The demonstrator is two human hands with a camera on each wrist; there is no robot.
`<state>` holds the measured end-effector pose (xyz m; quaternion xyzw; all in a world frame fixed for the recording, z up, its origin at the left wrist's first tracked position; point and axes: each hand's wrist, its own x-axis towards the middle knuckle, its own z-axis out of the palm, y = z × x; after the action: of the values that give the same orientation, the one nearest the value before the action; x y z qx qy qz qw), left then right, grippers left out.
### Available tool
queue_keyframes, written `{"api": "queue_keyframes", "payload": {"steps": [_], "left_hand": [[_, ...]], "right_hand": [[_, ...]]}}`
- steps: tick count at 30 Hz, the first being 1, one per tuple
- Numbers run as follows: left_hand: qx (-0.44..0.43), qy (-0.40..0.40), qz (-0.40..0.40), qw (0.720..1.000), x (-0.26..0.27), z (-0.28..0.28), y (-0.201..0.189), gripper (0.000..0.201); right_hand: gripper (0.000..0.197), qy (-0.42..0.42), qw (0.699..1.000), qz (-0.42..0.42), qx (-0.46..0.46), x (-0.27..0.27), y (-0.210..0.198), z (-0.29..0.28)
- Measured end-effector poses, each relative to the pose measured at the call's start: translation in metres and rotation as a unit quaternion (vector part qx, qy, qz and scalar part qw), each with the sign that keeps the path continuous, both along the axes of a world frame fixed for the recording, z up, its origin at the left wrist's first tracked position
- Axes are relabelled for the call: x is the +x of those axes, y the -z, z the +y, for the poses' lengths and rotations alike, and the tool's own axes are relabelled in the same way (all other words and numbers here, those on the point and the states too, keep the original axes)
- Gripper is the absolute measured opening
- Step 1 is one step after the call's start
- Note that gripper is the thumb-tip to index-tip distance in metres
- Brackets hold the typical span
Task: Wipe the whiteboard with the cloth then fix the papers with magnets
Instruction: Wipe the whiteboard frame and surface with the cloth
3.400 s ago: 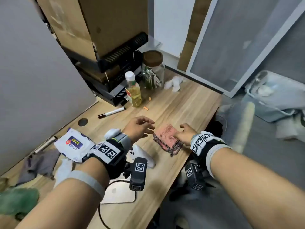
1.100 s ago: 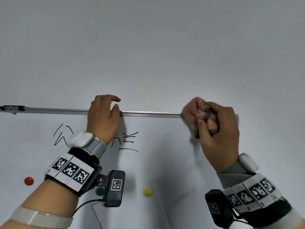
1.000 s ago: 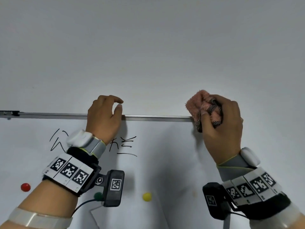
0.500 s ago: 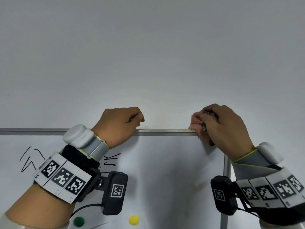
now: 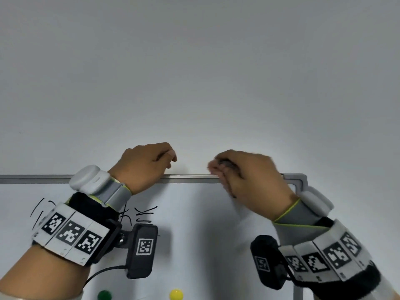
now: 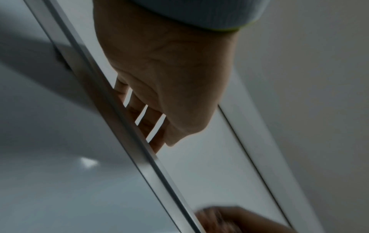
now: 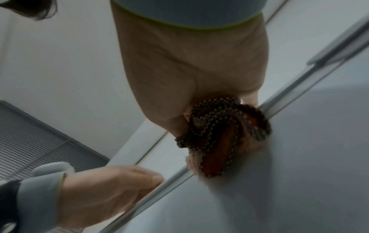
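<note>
While wiping: right hand (image 5: 249, 172) clenches pink cloth (image 7: 225, 137) on whiteboard (image 5: 205, 224).
Left hand (image 5: 145, 165): hooked over top frame (image 5: 190, 179).
Risk: marker writing (image 5: 142, 215), 9 o'clock of cloth, missed.

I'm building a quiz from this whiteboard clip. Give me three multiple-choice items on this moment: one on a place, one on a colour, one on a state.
1. Where is the left hand?
A. on the whiteboard's top frame
B. on a magnet
C. hanging at the side

2. What colours are the two round magnets at the bottom of the head view?
A. red and blue
B. green and yellow
C. black and white

3. What state is the right hand in?
A. flat and empty
B. gripping a marker
C. gripping the pink cloth

Answers: 
1 A, its fingers hook over the top frame. 
2 B, green magnet, yellow magnet. 
3 C, the pink cloth is bunched in its fingers.
</note>
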<state>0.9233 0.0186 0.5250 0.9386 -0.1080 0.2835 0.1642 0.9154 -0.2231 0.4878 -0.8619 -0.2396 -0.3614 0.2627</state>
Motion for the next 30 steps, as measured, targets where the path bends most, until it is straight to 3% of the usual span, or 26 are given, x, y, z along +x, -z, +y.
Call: {"api": "queue_keyframes", "payload": {"steps": [2, 5, 13, 15, 18, 22, 26, 30], "left_hand": [[-0.02, -0.036, 0.008, 0.999, -0.003, 0.021, 0.0, 0.034], [-0.085, -0.073, 0.015, 0.994, -0.006, 0.042, 0.001, 0.046], [-0.142, -0.116, 0.002, 0.983, -0.014, 0.066, 0.0, 0.058], [-0.143, -0.142, 0.009, 0.979, -0.02, 0.085, -0.001, 0.062], [-0.145, -0.172, 0.014, 0.974, -0.03, 0.122, 0.002, 0.061], [-0.16, -0.158, -0.007, 0.975, -0.035, 0.158, 0.01, 0.042], [-0.156, -0.105, -0.033, 0.982, -0.034, 0.177, 0.012, 0.032], [-0.128, -0.081, -0.025, 0.988, -0.035, 0.19, 0.011, 0.027]], "right_hand": [[0.044, 0.106, 0.994, 0.003, 0.009, 0.0, -0.002, -0.018], [0.026, 0.19, 0.981, 0.002, 0.038, -0.002, 0.002, -0.028], [0.038, -0.026, 0.999, -0.023, 0.019, 0.003, 0.009, 0.039], [0.038, -0.028, 0.998, -0.005, 0.048, 0.001, 0.007, 0.036], [0.029, 0.047, 0.996, -0.008, 0.076, -0.006, 0.008, 0.039], [0.023, 0.141, 0.988, -0.041, 0.043, -0.017, 0.008, 0.085], [0.023, 0.059, 0.998, -0.031, 0.014, -0.018, 0.005, 0.155], [0.026, -0.005, 0.998, -0.002, 0.065, -0.019, 0.006, 0.166]]}}
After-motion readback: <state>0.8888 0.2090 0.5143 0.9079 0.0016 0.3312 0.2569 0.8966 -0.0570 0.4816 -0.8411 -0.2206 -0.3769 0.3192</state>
